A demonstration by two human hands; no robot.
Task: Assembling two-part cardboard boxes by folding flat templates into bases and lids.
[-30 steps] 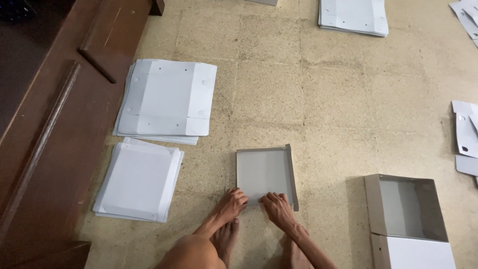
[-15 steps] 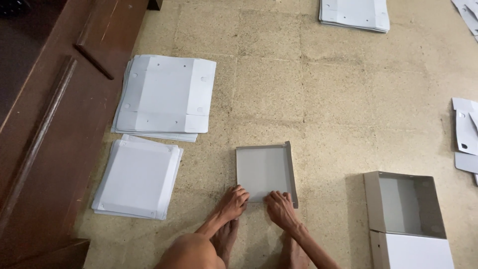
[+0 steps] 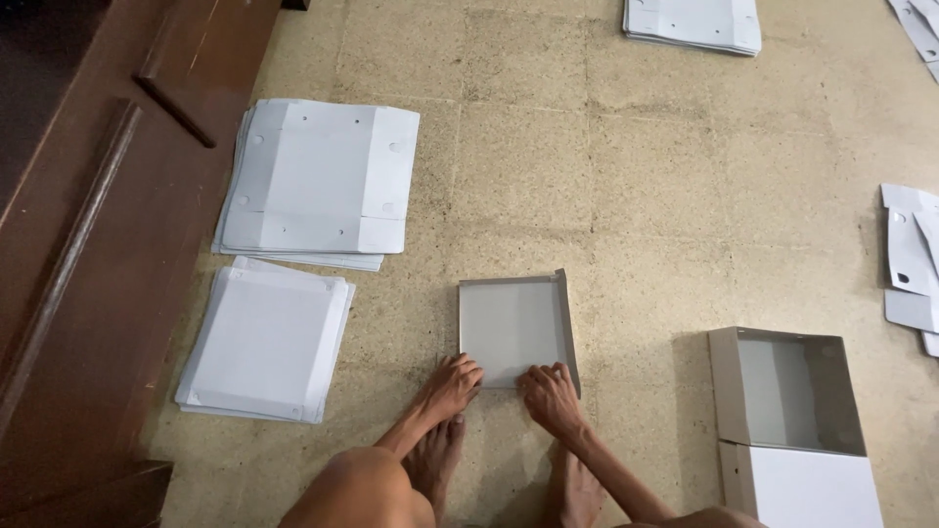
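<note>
A grey-white cardboard sheet [image 3: 511,321] lies flat on the tiled floor in front of me, its right flap folded upright. My left hand [image 3: 450,383] presses on the sheet's near left corner, fingers spread. My right hand [image 3: 551,396] presses on the near edge at the right, by the raised flap. My knees and feet show below the hands.
Two stacks of flat white cardboard blanks [image 3: 318,181] [image 3: 264,337] lie to the left beside a dark wooden bench [image 3: 88,244]. A folded open box [image 3: 787,386] sits at the right on a white piece [image 3: 812,489]. More blanks lie at the far top [image 3: 693,22] and right edge [image 3: 910,254].
The hands have barely shifted along the sheet's near edge; the sheet stays in place with its right flap up.
</note>
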